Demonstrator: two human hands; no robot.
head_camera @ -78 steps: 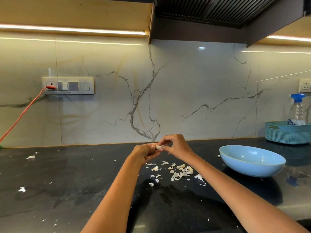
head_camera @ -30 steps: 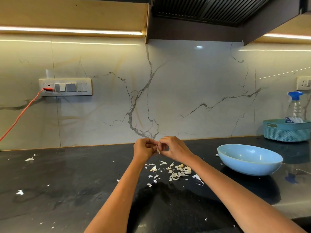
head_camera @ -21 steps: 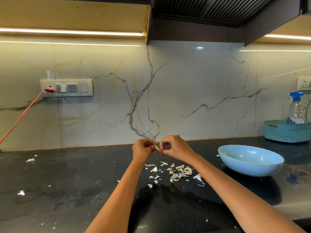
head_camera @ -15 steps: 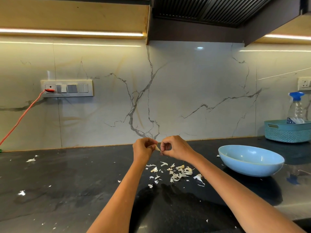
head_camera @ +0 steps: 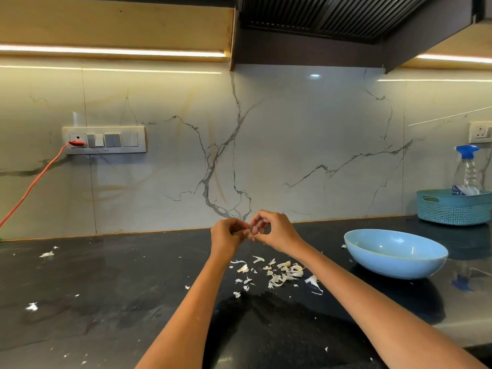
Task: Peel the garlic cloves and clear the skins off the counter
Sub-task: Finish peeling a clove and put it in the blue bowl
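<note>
Both hands are raised above the black counter (head_camera: pixel 106 302), fingertips together: the left hand (head_camera: pixel 228 237) and right hand (head_camera: pixel 274 231) pinch a garlic clove (head_camera: pixel 249 236), largely hidden. Compared with 0.5 s earlier, less clove is exposed. Skins (head_camera: pixel 277 272) are scattered below.
</note>
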